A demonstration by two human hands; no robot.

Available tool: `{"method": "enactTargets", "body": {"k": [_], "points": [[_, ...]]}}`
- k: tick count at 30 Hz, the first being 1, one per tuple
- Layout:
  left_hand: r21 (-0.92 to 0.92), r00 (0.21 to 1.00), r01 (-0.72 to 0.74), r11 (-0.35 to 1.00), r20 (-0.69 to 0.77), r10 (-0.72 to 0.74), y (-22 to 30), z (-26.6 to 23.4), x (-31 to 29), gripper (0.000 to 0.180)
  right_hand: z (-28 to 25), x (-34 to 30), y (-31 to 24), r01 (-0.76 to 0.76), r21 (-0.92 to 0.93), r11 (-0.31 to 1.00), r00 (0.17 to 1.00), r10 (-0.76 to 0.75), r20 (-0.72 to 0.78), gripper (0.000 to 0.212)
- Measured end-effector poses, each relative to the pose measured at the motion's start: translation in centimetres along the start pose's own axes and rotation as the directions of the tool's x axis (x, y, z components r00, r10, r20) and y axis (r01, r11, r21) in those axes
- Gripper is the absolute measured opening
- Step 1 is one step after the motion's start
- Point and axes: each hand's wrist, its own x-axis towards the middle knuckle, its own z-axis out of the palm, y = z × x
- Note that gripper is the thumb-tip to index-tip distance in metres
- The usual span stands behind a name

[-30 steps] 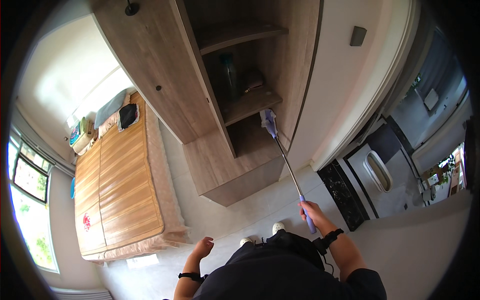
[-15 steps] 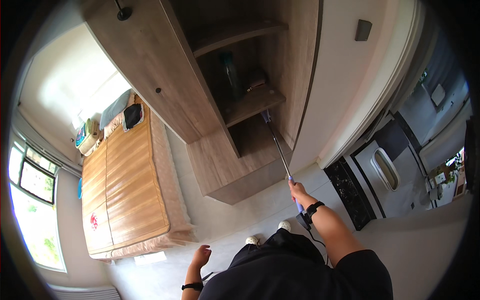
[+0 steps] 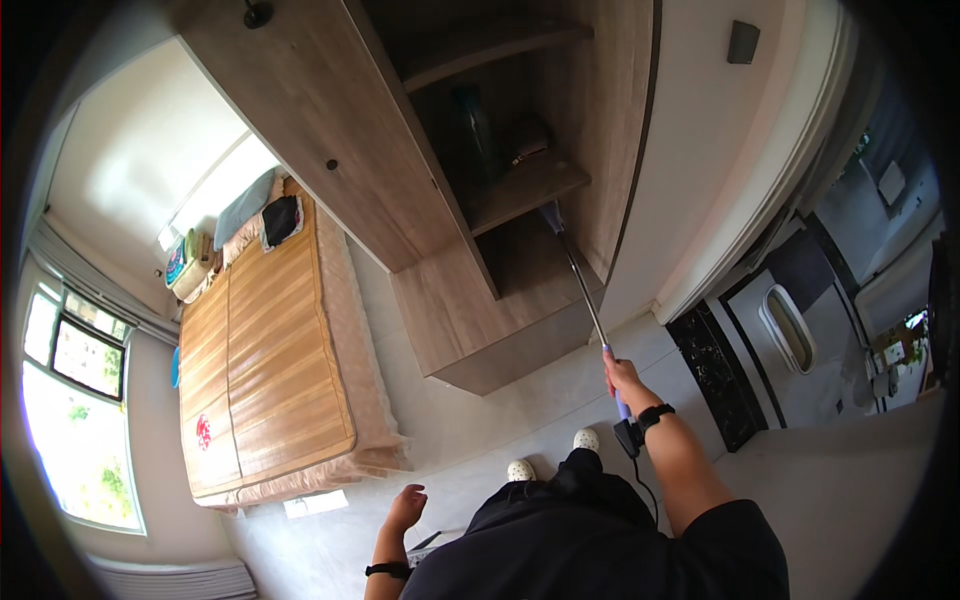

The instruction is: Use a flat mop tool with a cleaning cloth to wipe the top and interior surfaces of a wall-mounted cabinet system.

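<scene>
My right hand is wrapped round the purple grip of a long-handled tool with a slim metal pole. The pole slants up and away into a wooden cabinet. Its pale purple head lies in the lower compartment, close under the edge of a shelf; whether it touches the shelf I cannot tell. Low on the left, my left hand hangs free with loosely bent fingers and holds nothing. A black device with a cable sits by my right wrist.
On that shelf stand a tall bluish-green glass-like object and a small dark item. A bed with a slatted mat fills the left side, beside a window. At the right, a doorway with a black threshold opens onto another room.
The view has shifted slightly, so the room appears farther right. My right hand keeps its hold on the tool, whose head stays just under the shelf. My left hand has barely moved.
</scene>
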Motion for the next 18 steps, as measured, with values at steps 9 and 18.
{"method": "enactTargets", "body": {"k": [9, 18], "points": [[0.05, 0.983, -0.139, 0.989, 0.129, 0.132, 0.4, -0.9, 3.2, 0.03, -6.1, -10.5, 6.9, 0.033, -0.109, 0.993, 0.999, -0.037, -0.037, 0.047], [0.078, 0.968, -0.243, 0.967, 0.091, 0.236, 3.3, -0.4, 5.6, 0.025, -10.2, -18.7, 12.8, -0.051, -0.03, 0.998, 0.996, 0.049, -0.071, 0.044]]}}
